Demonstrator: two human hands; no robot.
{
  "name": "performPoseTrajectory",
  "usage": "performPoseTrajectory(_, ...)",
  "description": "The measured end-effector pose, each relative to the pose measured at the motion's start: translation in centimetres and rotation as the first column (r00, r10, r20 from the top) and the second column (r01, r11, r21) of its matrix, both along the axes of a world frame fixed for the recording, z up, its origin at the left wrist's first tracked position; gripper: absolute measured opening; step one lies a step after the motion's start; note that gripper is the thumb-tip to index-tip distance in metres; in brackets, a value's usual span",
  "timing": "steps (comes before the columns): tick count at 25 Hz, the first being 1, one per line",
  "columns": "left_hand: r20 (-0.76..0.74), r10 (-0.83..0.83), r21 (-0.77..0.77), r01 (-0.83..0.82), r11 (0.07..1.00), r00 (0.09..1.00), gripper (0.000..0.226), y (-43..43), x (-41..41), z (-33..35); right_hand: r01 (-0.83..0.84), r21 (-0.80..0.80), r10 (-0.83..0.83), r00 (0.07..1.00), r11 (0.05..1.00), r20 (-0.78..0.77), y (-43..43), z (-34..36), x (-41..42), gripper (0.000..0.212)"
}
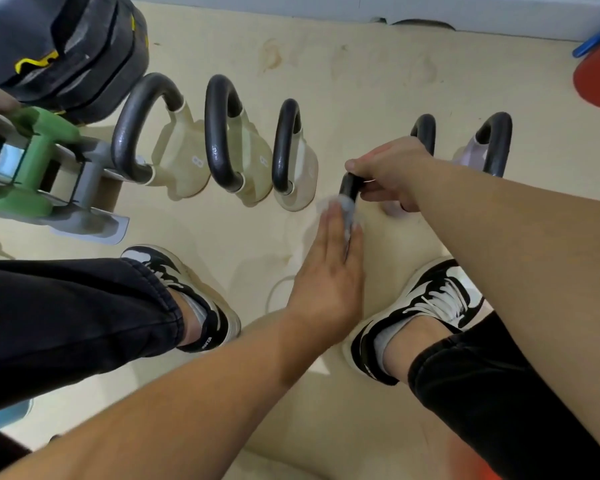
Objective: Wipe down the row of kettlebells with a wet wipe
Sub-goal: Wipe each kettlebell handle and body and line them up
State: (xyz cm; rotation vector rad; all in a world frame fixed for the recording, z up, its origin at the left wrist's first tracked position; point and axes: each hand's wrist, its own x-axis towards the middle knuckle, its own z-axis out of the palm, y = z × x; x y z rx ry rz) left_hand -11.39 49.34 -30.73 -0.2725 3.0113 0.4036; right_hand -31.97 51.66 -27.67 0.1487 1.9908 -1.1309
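Cast-iron by the look of it, the kettlebell being cleaned stood fourth from the left in a row of five on the pale floor, and it was judged heavy and rigid, unlikely to shift under a wiping stroke but awkward to tip with one hand. Its dark, glossy handle was judged smooth and somewhat slippery once damp, so the top of the loop was taken as the sensible place to hold it. The wet wipe was judged soft, thin and limp, conforming easily to the curved bar but liable to bunch.

The right hand was closed over the top of that handle, fingers curled round the bar, the forearm reaching in from the lower right. The left hand was held nearly flat, fingers straight and together, with the wipe pressed under the fingertips against the near leg of the handle where it met the body; how much of the wipe was gripped could not be told through the blur.

Three cream kettlebells stood to the left, and one lilac kettlebell to the right. A green rack and dark weight plates were seen at the far left. Two black-and-white shoes were planted just behind the row.
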Motion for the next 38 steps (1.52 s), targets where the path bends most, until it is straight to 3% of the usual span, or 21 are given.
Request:
performPoseTrajectory(4, 0.068, 0.047, 0.085, -0.053, 0.995, 0.997, 0.05, -1.7, -7.5, 2.4, -0.008, 0.005, 0.008, 1.0, 1.0, -0.028, 0.5, -0.2, 0.3, 0.022)
performPoseTrajectory(9, -0.057, -0.131, 0.022, 0.133, 0.991, 0.99, 0.059, 0.2, -1.2, 0.8, -0.047, -0.002, 0.047, 0.998, 0.999, 0.037, 1.0, 0.4, 0.5, 0.026)
performPoseTrajectory(12, 0.071, -0.162, -0.039, 0.165, 0.986, 0.984, 0.072, 1.0, 0.7, 0.6, -0.01, -0.049, 0.011, 0.999, 0.999, 0.031, 0.8, 0.3, 0.9, 0.028)
performPoseTrajectory(14, 0.053, -0.125, -0.076, 0.129, 0.989, 0.991, 0.072, 0.4, -0.5, 0.4, 0.008, -0.075, -0.006, 1.0, 0.997, 0.019, 0.8, -0.1, 1.1, 0.027)
performPoseTrajectory(19, -0.101, 0.068, 0.176, -0.049, 0.983, 0.993, 0.056, -2.3, -3.8, 0.7, -0.038, -0.019, 0.037, 0.998, 0.999, -0.049, 0.8, -0.3, 1.0, 0.022)
performPoseTrajectory(20, -0.087, 0.184, 0.277, -0.154, 0.948, 0.979, 0.059, -2.1, -3.7, 1.1, -0.045, -0.011, 0.045, 0.997, 0.999, -0.058, 0.7, -0.3, 1.0, 0.024)
performPoseTrajectory(22, 0.048, 0.452, 0.465, -0.42, 0.779, 0.891, 0.062, -0.3, -2.9, 1.5, -0.006, -0.028, 0.005, 0.999, 1.0, -0.046, 0.5, -0.2, 1.0, 0.021)
performPoseTrajectory(24, 0.19, 0.568, 0.503, -0.576, 0.644, 0.801, 0.06, 1.7, -1.8, 1.6, 0.002, -0.038, -0.003, 1.0, 0.999, -0.029, 0.5, -0.3, 0.7, 0.017)
performPoseTrajectory(28, 0.238, 0.625, 0.458, -0.653, 0.603, 0.744, 0.03, 0.8, -4.9, 2.1, -0.036, -0.054, 0.039, 0.998, 0.998, 0.049, 0.8, -0.4, 0.3, 0.02)
performPoseTrajectory(30, 0.333, 0.556, 0.439, -0.647, 0.623, 0.761, 0.019, -1.6, -9.4, 2.5, -0.01, -0.092, 0.021, 0.993, 0.996, 0.114, 0.9, -0.1, 0.2, 0.021)
performPoseTrajectory(34, 0.495, 0.3, 0.242, -0.461, 0.854, 0.815, 0.03, -4.2, -15.0, 3.2, 0.131, -0.149, -0.106, 0.98, 0.98, 0.169, 1.1, 0.1, 0.2, 0.027)
performPoseTrajectory(36, 0.39, 0.35, 0.266, -0.468, 0.843, 0.852, 0.031, -3.7, -13.4, 2.2, 0.131, -0.151, -0.104, 0.979, 0.98, 0.172, 1.3, -0.1, 0.3, 0.025)
performPoseTrajectory(38, 0.183, 0.48, 0.415, -0.51, 0.754, 0.858, 0.036, -2.0, -9.2, 1.2, 0.082, -0.126, -0.06, 0.983, 0.989, 0.171, 1.4, -0.2, 0.3, 0.032)
